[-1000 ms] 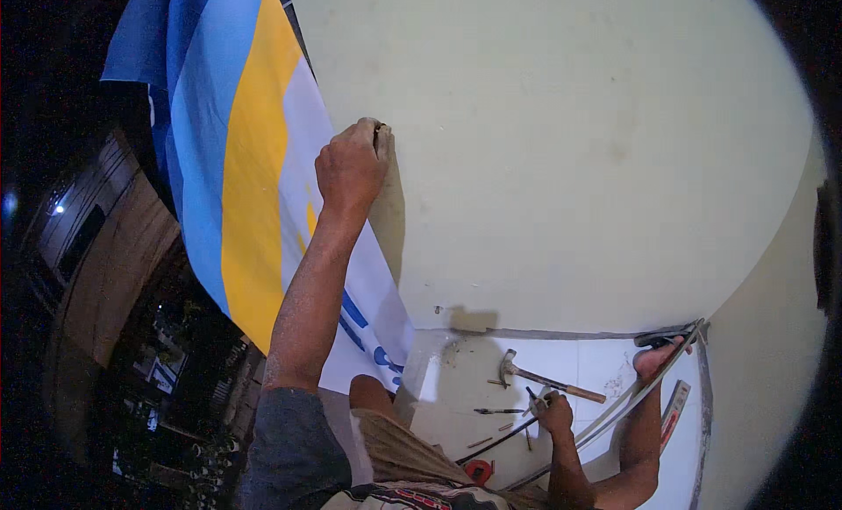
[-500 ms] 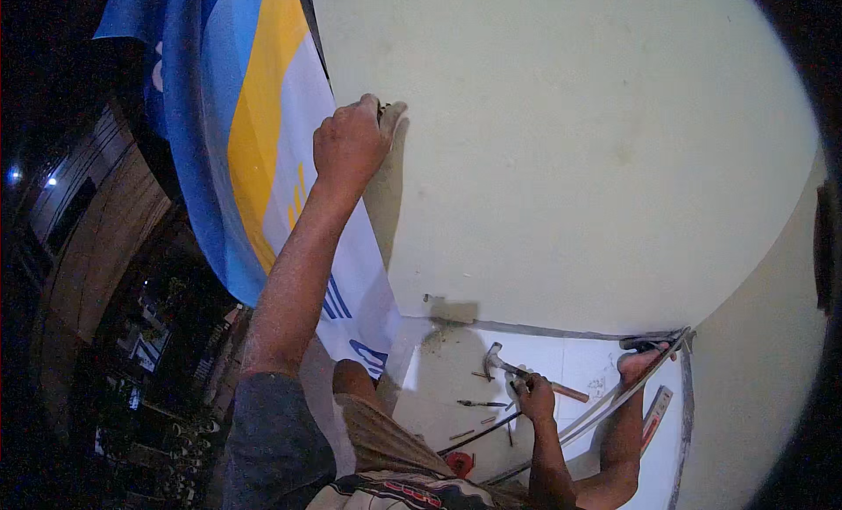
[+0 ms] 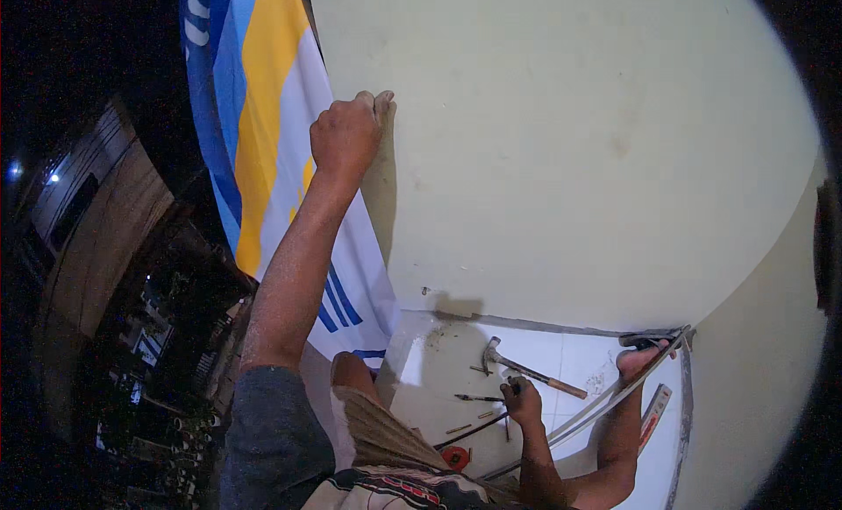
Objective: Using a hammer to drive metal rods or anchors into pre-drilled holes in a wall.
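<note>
At upper left-centre, the left hand (image 3: 346, 140) is near the wall (image 3: 570, 159), beside the striped banner (image 3: 261, 142); lower centre, the right hand (image 3: 523, 401) is beside the claw hammer (image 3: 537, 376). Either grip's state: cannot tell.

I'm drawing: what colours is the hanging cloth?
The cloth is blue, yellow and white; head view.

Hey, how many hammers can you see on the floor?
1: the hammer lies on the white floor, just beyond the right hand. Others could be hidden behind the person's body.
</note>
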The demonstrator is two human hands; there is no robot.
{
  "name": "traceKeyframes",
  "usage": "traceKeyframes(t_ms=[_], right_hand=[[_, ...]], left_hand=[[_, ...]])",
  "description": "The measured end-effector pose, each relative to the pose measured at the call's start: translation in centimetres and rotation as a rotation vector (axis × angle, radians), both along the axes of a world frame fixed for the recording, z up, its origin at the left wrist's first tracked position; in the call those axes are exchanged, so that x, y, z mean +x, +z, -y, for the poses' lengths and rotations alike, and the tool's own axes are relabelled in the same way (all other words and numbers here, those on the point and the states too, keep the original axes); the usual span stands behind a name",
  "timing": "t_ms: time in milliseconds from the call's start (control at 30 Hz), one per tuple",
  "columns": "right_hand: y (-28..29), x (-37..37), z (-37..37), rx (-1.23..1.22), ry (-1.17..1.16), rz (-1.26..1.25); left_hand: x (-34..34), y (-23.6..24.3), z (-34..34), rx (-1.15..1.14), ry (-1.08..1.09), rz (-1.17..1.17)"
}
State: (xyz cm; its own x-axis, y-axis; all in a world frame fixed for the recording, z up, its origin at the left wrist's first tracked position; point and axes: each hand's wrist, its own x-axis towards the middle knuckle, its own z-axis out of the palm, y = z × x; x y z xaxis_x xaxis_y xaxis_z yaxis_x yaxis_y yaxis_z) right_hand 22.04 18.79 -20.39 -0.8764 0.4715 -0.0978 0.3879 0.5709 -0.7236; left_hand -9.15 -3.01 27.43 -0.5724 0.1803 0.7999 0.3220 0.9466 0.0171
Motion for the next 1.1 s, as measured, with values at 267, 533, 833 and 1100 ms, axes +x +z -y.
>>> traceKeyframes(t_ms=[267, 533, 833, 1100], right_hand=[[-1.1, -0.2, 0.3, 0.049, 0.035, -0.174], [-1.2, -0.8, 1.2, -0.193, 0.151, -0.14], [-2.0, 0.2, 1.0, -0.009, 0.167, -0.212], [-1.0, 0.6, 1.9, -0.022, 0.066, -0.124]], left_hand=[[-2.3, -1.8, 0.4, 0.095, -0.339, -0.118], [-2.7, -1.1, 0.6, 0.04, -0.163, -0.071], [-2.8, -1.6, 1.2, -0.043, -0.288, -0.127], [-1.2, -0.6, 0.5, 0.14, -0.12, 0.011]])
